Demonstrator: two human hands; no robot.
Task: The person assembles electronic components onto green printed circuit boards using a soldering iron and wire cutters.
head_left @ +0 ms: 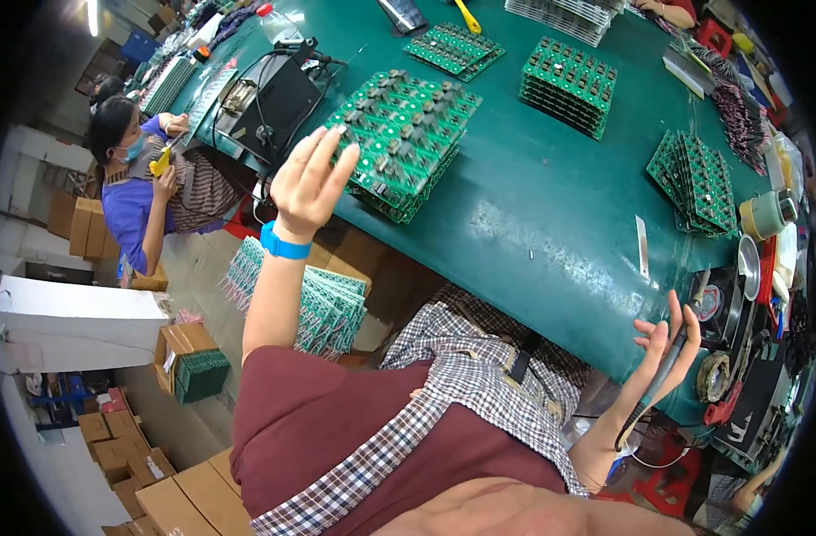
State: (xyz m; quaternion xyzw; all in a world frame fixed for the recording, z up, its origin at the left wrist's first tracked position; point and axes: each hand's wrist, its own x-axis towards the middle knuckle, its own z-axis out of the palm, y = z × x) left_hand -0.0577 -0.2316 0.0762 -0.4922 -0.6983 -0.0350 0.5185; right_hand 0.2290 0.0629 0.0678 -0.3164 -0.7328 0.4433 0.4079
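Note:
My left hand (308, 181) is raised above the near edge of the green table (551, 205), fingers spread, touching the edge of a stack of green circuit boards (403, 134). A blue band (283, 243) circles that wrist. My right hand (667, 350) hangs off the table's near right side and holds a black pen-shaped soldering iron (656, 382) between thumb and fingers, its cable trailing down.
More circuit board stacks (569, 85) (698, 183) (453, 49) lie across the table. A black box-shaped unit (269, 103) stands at the left end. Another person (135, 183) works at left. Boards (328, 304) and cardboard boxes (180, 496) sit on the floor.

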